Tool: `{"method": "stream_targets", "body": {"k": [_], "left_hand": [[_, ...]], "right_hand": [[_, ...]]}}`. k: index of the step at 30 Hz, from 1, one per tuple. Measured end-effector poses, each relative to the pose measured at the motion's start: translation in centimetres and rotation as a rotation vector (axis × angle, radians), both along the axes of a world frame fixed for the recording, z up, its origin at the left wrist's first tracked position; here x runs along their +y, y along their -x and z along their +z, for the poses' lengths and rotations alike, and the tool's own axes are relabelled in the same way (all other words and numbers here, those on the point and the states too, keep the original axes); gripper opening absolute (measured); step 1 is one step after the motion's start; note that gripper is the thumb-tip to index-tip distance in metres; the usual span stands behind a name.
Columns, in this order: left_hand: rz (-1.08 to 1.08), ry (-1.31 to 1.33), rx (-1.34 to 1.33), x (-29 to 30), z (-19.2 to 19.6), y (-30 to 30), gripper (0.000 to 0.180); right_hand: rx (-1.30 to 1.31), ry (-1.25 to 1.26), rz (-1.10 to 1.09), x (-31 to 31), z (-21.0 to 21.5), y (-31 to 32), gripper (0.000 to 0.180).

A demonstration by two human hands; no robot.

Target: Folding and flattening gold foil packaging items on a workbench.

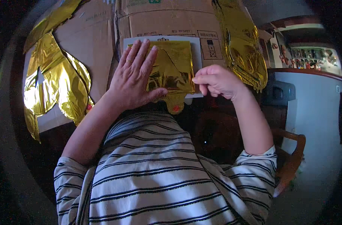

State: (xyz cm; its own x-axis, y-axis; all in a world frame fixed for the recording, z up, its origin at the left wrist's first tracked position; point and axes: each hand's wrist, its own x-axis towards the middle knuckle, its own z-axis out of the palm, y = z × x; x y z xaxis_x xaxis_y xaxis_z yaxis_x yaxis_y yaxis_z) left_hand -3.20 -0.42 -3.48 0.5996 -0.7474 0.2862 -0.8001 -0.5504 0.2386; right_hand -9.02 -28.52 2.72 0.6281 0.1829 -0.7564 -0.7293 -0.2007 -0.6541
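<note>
Where the folded gold foil [175, 58] lies: on the white sheet [195, 56].
Left hand [133, 77]: grip released, spread flat over sheet's left part.
Right hand [219, 80]: sheet's right edge; cannot tell if grip pinches foil.
Foil risk: uneven pull could crease it.
Hidden: foil's left side, beneath left hand.

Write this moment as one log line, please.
left hand: flat on gold foil; right hand: at foil's right edge; white sheet: beneath
</note>
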Motion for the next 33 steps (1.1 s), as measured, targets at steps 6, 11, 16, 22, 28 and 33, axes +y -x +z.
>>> {"method": "stream_targets", "body": {"k": [6,11,16,22,28,33], "left_hand": [[-0.006,0.023,-0.023,0.0,-0.2,0.0,0.104],[0.005,-0.011,0.007,0.0,0.3,0.1,0.104],[0.002,-0.019,0.015,0.0,0.4,0.0,0.103],[0.0,-0.009,0.008,0.0,0.1,0.0,0.104],[0.01,-0.024,0.018,-0.2,0.3,0.0,0.106],[0.018,-0.043,0.022,-0.3,0.4,0.0,0.105]], "right_hand": [[0.026,0.0,0.183,-0.1,0.5,-0.5,0.016],[0.011,0.075,0.262,0.3,0.8,-0.5,0.014],[-0.032,0.139,0.231,0.8,1.0,0.1,0.014],[-0.06,0.179,0.177,1.1,0.6,0.7,0.014],[-0.077,0.251,0.177,1.3,0.8,0.8,0.015],[-0.077,0.255,0.157,1.3,0.6,1.0,0.017]]}}
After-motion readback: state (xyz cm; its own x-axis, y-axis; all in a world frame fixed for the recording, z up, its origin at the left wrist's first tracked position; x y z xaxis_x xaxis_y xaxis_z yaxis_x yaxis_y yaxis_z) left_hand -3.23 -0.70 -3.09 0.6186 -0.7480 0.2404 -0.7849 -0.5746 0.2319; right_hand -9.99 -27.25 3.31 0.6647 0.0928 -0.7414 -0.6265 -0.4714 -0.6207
